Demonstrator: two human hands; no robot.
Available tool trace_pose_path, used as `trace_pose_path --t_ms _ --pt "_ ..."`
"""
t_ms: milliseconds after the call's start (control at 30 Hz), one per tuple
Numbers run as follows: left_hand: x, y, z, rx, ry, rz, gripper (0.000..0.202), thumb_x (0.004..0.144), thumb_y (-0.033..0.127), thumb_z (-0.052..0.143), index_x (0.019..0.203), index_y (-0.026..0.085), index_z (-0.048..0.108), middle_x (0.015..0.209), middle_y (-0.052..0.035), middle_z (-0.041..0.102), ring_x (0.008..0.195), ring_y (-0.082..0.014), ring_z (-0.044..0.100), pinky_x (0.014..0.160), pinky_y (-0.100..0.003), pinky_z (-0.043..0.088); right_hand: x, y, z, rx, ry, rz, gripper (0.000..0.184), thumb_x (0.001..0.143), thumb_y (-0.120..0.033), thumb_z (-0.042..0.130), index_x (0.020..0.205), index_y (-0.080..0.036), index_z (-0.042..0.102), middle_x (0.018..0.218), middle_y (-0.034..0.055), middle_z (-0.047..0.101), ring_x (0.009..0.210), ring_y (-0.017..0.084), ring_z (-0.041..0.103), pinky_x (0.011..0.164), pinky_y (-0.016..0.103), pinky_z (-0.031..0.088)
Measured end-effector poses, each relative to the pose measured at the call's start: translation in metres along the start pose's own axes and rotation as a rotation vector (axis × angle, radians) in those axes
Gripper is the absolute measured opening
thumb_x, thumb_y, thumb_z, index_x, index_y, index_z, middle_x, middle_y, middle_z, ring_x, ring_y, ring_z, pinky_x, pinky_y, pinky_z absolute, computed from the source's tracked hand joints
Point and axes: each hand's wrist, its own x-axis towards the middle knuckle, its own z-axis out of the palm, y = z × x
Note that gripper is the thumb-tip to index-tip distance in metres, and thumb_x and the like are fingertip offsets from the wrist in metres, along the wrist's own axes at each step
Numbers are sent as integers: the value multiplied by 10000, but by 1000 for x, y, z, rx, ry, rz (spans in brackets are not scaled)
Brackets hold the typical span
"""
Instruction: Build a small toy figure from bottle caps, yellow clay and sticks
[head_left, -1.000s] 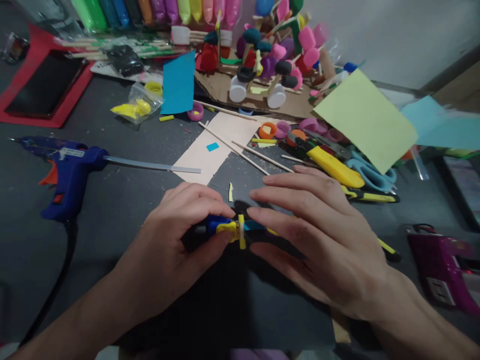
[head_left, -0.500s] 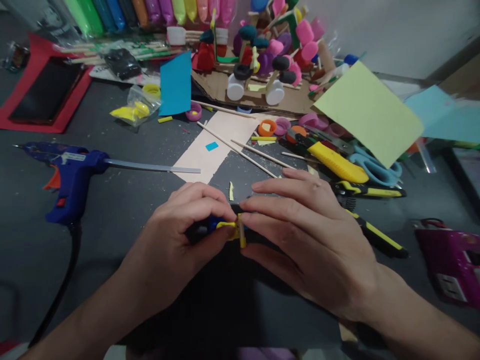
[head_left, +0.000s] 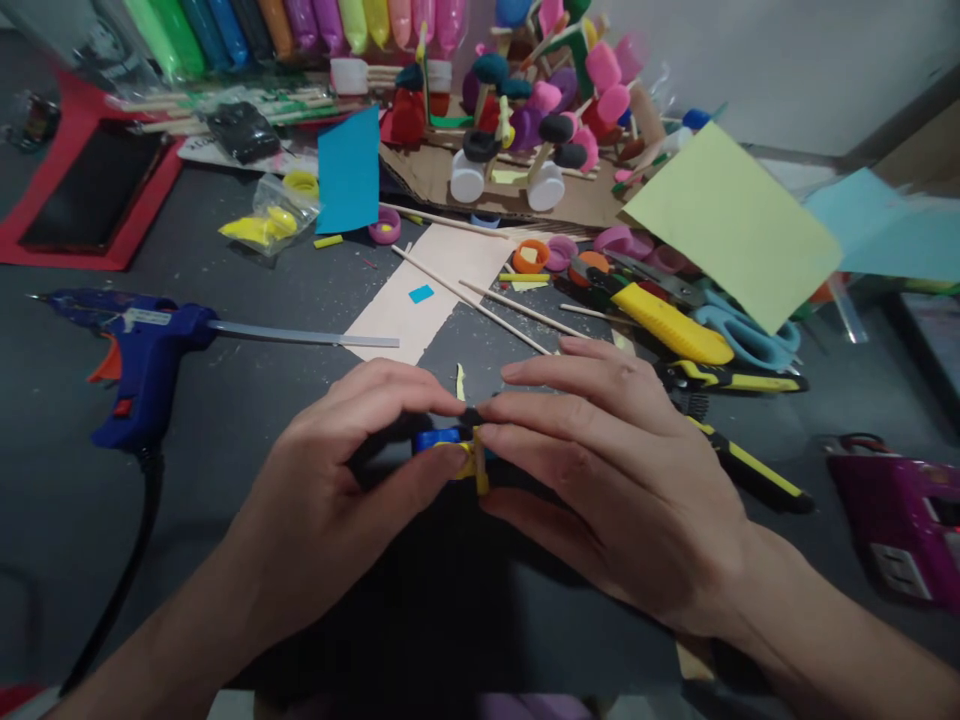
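Between my two hands, low over the dark table, is a small blue-and-yellow craft piece, with a dark part at its back and an upright yellow strip at its right side. My left hand grips it from the left: the thumb presses its yellow part, and the index finger reaches over the back. Fingertips of my right hand close on the yellow strip from the right, the thumb below. My fingers hide much of the piece. A pale yellow paper scrap lies just beyond.
At left lies a blue glue gun with its glue stick and cord. Wooden sticks rest across pale paper. Right are a yellow cutter, light-blue-handled scissors and pliers. Colourful clay models crowd the back.
My left index finger has lifted and straightened toward the back, so more of the blue part shows. The right hand stays nearly still. The view has shifted slightly.
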Motion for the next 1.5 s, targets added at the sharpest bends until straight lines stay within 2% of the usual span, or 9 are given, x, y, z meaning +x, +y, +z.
trace_pose_path --t_ms 67,133,300,400,633,800,1100,1333,1500 --pt "-2 0 -5 -53 43 -27 153 962 303 593 1100 279 655 1169 4 668 1158 -162 583 981 -283 455 -1 1 -3 -5 -6 -9 218 923 -306 676 1091 -174 632 1129 70 744 1192 249 612 1138 483 396" --pt "-5 -1 -9 -74 29 -54 187 960 310 593 1137 280 645 1217 -7 656 1188 -190 575 992 -311 460 -2 2 -6 -13 -7 -15 279 910 -334 693 1122 -164 625 1146 85 734 1209 263 605 1134 499 403" --pt "-6 -7 -9 111 -189 -33 452 801 272 770 1211 284 580 1275 -54 616 1223 -279 546 1017 -444 457 -5 3 -9 -18 19 -4 328 893 -342 710 1142 -144 627 1149 99 722 1193 287 617 1126 541 416" --pt "-4 -10 -5 216 -196 14 341 833 254 732 1143 264 592 1246 -65 611 1202 -282 537 1010 -482 437 -5 2 -6 -33 21 -5 288 910 -350 688 1128 -169 639 1156 91 724 1196 288 618 1122 539 423" --pt "-4 -12 -1 224 -133 80 133 884 227 668 997 267 611 1143 -27 610 1138 -234 541 959 -431 415 -2 -1 1 -22 60 16 156 912 -257 691 1066 -249 672 1157 42 736 1180 253 627 1133 510 417" --pt "-4 -11 0 166 -98 77 119 887 217 674 974 267 611 1105 -9 619 1094 -202 560 940 -392 420 0 -3 2 35 88 85 158 901 -211 700 1041 -278 671 1115 9 745 1146 224 644 1127 461 430" --pt "-3 -10 2 129 -62 75 92 878 240 701 945 250 640 1077 -13 653 1073 -189 593 932 -344 435 0 -3 3 34 68 62 153 896 -198 709 1035 -252 673 1094 4 748 1164 207 632 1135 437 415" --pt "-3 -9 5 144 -84 82 193 871 262 709 1052 266 640 1108 -21 662 1080 -210 592 919 -361 445 0 -3 3 26 60 53 156 905 -184 697 1039 -256 666 1093 -11 752 1167 199 627 1153 424 398" --pt "-2 -11 8 173 -65 128 103 899 265 678 994 268 638 1060 -6 677 1062 -208 589 913 -385 430 0 -3 3 33 66 49 170 897 -178 703 1045 -254 666 1088 -11 749 1166 198 620 1156 423 402"
